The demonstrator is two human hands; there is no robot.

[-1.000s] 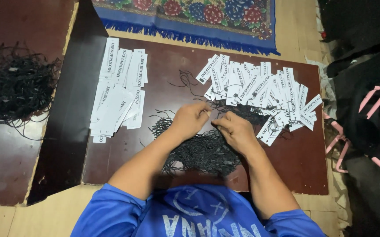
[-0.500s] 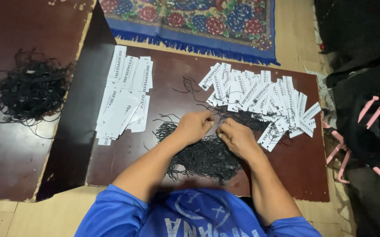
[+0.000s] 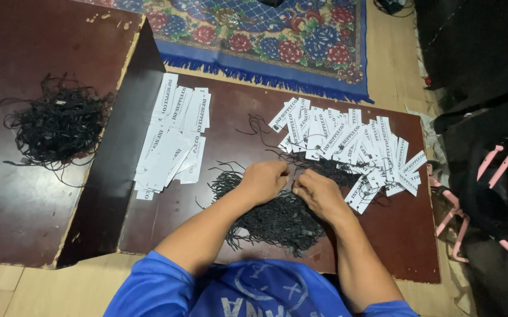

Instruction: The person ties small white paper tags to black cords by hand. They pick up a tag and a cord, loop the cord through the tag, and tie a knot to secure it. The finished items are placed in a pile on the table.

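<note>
Pinching one black cord (image 3: 292, 191) between left hand (image 3: 264, 181) and right hand (image 3: 318, 195); neighbouring strings (image 3: 277, 220) are probably snagging, dragging paper tags (image 3: 359, 147).

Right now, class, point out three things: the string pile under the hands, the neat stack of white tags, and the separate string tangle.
string pile (image 3: 277, 226), head view, middle of the heap.
white tag stack (image 3: 172, 141), head view, centre of the stack.
string tangle (image 3: 57, 126), head view, dense middle.
</note>
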